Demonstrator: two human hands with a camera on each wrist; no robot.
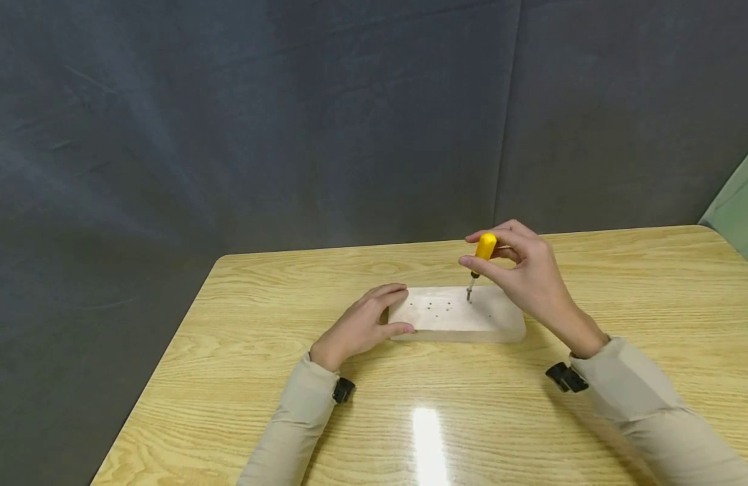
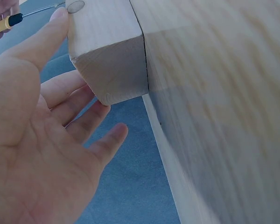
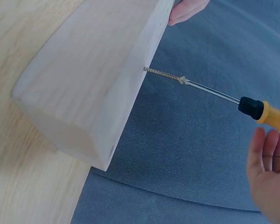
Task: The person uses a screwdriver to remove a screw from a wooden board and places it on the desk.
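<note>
A pale wooden block with several small dark holes in its top lies on the table. My left hand holds its left end, thumb at the near edge and fingers at the far side. The right hand pinches the yellow handle of a screwdriver above the block's right half. In the right wrist view, the screwdriver's tip meets the head of a threaded screw. That screw stands upright from the block's top face, its point at the wood and most of its thread exposed.
The wood-grain table extends around the block on all sides. Behind it hangs a dark grey-blue cloth. A pale green surface shows at the right edge. Both wrists wear small black devices over beige sleeves.
</note>
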